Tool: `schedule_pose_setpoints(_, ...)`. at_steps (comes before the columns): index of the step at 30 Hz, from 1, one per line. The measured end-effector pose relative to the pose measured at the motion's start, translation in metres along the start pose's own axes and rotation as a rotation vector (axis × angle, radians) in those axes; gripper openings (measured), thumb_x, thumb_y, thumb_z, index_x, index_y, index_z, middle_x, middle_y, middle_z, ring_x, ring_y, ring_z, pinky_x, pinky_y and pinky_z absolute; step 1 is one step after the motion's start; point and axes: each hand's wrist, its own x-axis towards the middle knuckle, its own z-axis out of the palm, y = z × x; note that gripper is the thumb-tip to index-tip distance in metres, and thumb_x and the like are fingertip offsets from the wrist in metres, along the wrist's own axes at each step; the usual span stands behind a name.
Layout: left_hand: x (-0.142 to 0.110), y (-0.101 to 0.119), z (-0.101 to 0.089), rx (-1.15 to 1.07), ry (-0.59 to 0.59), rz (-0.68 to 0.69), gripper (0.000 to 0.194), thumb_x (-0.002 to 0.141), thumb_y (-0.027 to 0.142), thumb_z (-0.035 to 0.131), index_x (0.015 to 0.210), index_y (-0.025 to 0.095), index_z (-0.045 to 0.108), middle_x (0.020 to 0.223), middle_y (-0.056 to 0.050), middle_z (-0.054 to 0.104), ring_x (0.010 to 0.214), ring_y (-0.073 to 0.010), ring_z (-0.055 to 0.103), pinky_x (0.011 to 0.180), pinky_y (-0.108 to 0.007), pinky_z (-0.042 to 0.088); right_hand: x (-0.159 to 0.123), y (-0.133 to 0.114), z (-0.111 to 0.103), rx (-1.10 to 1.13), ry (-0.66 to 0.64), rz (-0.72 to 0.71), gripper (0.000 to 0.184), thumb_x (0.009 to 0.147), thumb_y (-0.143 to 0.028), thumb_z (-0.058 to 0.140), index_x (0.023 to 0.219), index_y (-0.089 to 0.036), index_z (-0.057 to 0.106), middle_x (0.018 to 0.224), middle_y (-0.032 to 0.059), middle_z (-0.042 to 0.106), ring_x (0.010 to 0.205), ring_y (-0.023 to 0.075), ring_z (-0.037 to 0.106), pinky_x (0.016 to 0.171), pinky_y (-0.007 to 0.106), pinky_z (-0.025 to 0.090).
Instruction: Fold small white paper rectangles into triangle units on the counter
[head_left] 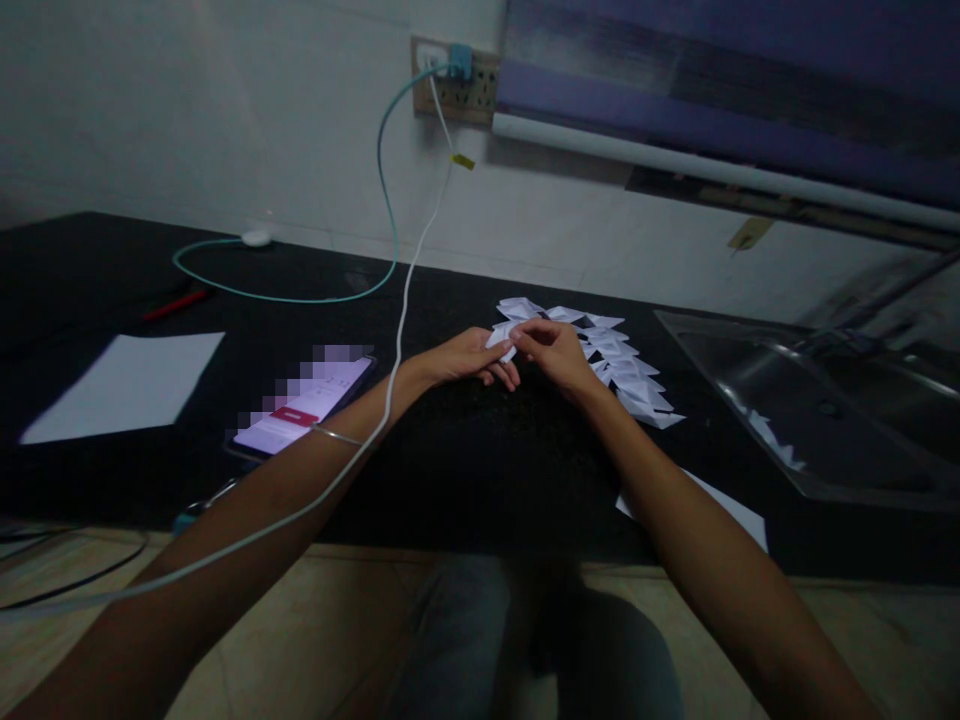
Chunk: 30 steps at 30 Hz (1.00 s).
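Observation:
Both hands meet over the black counter (480,470) on one small folded white paper piece (504,337). My left hand (469,358) grips it from the left with curled fingers. My right hand (553,352) pinches it from the right. Just behind and to the right lies a spread of several folded white paper pieces (626,375) in rows. Most of the held piece is hidden by my fingers.
A lit phone (304,408) lies left of my left arm, with a white cable (409,290) draped over that arm from the wall socket (454,82). A white sheet (127,385) lies far left, another sheet (731,510) under my right forearm. A steel sink (825,410) sits right.

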Motion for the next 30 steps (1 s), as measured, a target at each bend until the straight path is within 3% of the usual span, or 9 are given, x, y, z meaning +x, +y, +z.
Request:
schedule_pose_setpoints(5,0.002,0.001,0.001,-0.022,0.075,-0.048,0.061,0.096,0.069,0.053,0.102,0.01,0.07,0.09,-0.019,0.079,0.075,-0.0172,0.077,0.055,-0.02,0.049,0.002,-0.002,0.001,0.007,0.071,-0.007,0.026,0.077,-0.047,0.081,0.077,-0.021,0.075,0.073,0.002,0.069,0.067,0.0159,0.057,0.062,0.031,0.045)
schedule_pose_setpoints(10,0.004,0.004,0.004,0.199,0.235,0.0,0.057,0.108,0.055,0.035,0.085,0.012,0.065,0.069,-0.01,0.073,0.053,-0.0107,0.067,0.046,-0.019,0.042,0.004,0.0,0.003,0.026,0.142,-0.033,0.033,0.074,-0.053,0.083,0.077,-0.021,0.074,0.07,0.001,0.067,0.063,0.0144,0.056,0.059,0.03,0.043)
schedule_pose_setpoints(15,-0.003,0.01,0.006,0.418,0.308,0.077,0.049,0.108,0.04,0.038,0.073,0.016,0.06,0.057,0.0,0.062,0.047,-0.0075,0.057,0.051,-0.019,0.042,-0.001,0.001,0.007,0.034,0.08,0.044,0.041,0.076,-0.062,0.08,0.081,-0.021,0.075,0.072,0.0012,0.068,0.06,0.0138,0.057,0.057,0.029,0.044)
schedule_pose_setpoints(19,-0.006,0.012,0.007,0.467,0.303,0.096,0.048,0.106,0.038,0.041,0.067,0.017,0.06,0.055,0.001,0.059,0.045,-0.0072,0.049,0.049,-0.02,0.037,-0.004,-0.001,0.012,0.036,-0.018,0.012,0.042,0.082,-0.064,0.074,0.082,-0.023,0.076,0.079,0.0016,0.07,0.063,0.0138,0.059,0.06,0.03,0.049)
schedule_pose_setpoints(24,-0.003,0.006,0.007,0.457,0.368,0.197,0.049,0.105,0.044,0.044,0.068,0.017,0.062,0.055,0.001,0.057,0.046,-0.0081,0.047,0.049,-0.022,0.034,-0.004,-0.005,0.013,0.031,0.05,0.029,0.039,0.079,-0.063,0.077,0.078,-0.024,0.077,0.07,0.0003,0.067,0.059,0.0131,0.056,0.056,0.029,0.046)
schedule_pose_setpoints(30,-0.002,0.006,0.011,0.404,0.464,0.203,0.042,0.104,0.046,0.046,0.077,0.019,0.061,0.059,0.001,0.057,0.049,-0.0093,0.052,0.049,-0.021,0.036,-0.004,-0.005,0.007,0.07,0.087,0.091,0.037,0.079,-0.06,0.079,0.075,-0.023,0.077,0.074,0.002,0.07,0.061,0.014,0.057,0.061,0.032,0.051)
